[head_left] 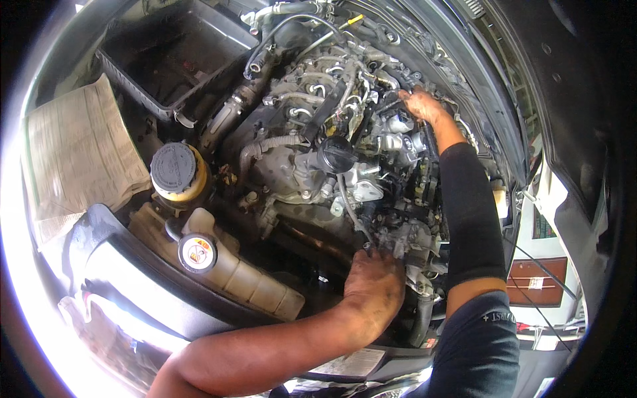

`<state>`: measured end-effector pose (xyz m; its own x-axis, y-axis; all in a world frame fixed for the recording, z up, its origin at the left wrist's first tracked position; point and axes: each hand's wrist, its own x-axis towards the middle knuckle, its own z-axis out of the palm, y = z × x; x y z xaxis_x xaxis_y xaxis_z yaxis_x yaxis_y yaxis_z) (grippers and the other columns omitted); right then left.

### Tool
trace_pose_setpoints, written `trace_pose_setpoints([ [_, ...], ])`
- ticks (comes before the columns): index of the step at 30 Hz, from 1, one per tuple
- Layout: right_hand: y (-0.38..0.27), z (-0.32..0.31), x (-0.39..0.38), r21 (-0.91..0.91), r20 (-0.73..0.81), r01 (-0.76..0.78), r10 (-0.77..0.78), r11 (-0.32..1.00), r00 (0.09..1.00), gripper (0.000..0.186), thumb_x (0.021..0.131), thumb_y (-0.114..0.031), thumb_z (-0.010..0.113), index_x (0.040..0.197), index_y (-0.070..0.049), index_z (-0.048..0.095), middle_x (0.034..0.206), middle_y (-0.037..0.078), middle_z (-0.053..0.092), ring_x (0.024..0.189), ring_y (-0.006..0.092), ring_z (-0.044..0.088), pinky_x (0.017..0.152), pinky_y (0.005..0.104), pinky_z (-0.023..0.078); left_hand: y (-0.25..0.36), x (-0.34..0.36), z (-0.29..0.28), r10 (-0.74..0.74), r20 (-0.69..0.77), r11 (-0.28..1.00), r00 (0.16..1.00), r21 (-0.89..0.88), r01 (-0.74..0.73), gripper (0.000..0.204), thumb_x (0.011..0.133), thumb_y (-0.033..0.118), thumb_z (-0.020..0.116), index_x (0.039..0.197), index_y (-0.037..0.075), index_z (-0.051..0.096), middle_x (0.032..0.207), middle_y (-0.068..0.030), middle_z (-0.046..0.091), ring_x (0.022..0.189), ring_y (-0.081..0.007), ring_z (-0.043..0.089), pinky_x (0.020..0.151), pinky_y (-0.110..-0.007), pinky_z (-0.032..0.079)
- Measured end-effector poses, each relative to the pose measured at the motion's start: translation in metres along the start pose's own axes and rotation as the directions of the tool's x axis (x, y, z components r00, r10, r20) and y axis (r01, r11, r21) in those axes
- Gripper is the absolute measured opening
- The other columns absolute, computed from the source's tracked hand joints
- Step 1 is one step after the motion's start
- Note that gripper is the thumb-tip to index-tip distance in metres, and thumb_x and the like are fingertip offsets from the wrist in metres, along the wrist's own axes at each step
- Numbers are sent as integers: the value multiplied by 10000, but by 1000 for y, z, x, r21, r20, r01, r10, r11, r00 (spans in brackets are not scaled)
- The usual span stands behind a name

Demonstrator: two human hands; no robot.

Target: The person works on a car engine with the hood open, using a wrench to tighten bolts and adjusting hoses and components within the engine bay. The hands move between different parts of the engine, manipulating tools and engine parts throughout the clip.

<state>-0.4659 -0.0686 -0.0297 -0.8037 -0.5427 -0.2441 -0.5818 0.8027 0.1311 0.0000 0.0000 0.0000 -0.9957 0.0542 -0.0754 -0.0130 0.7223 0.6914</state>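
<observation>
Hands-in work on the engine (pixel 285 174) is under way; the engine is seated mid-bay, its hoses, lines and wiring exposed; hands are held well apart, one at each end of the crowded side. The left hand (pixel 375 282) is sunk at the near end, back upward, fingers curled down by the lower end of a thin line (pixel 349 207); whether anything is gripped there cannot be told, the fingertips being hidden. The right hand (pixel 423 106) is reached over to the far end, by small hoses and bright metal fittings (pixel 400 124); thumb and fingers are set around dark parts, but a firm hold cannot be confirmed. No tool is seen in either hand; step in hand is judged to be feeling out or handling fittings by touch, at two spots at once. For the next move, a sure fingertip hold at both spots seems to be called for, with slack checked and nearby wiring not snagged; sight of the left fingertips would be helped by a shifted wrist. The cap (pixel 338 154) is seated between the two hands, touched by neither; the tank (pixel 247 273) and reservoir (pixel 174 169) are left alone, off to the left; the open box (pixel 133 86) is likewise untouched.
</observation>
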Motion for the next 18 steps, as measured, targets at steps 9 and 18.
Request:
trace_pose_setpoints([
  [9, 25, 42, -50, 164, -401, 119, -44, 979, 915, 877, 1047, -574, 524, 1551, 117, 330, 1523, 399, 437, 1435, 502, 438, 1227, 485, 348, -2, -8, 14, 96, -85, 992, 992, 88, -88, 324, 871, 152, 590, 1145, 24, 708, 1187, -195, 687, 1118, -385, 652, 947, -565, 491],
  [18, 4, 64, -170, 35, -464, -9, 24, 999, 886, 800, 941, -270, 734, 1517, 108, 326, 1381, 419, 530, 1270, 545, 555, 1089, 535, 479, -2, -4, 22, 102, -175, 982, 979, 176, -71, 301, 884, 81, 602, 1158, 7, 705, 1114, -166, 699, 1041, -315, 660, 846, -452, 463],
])
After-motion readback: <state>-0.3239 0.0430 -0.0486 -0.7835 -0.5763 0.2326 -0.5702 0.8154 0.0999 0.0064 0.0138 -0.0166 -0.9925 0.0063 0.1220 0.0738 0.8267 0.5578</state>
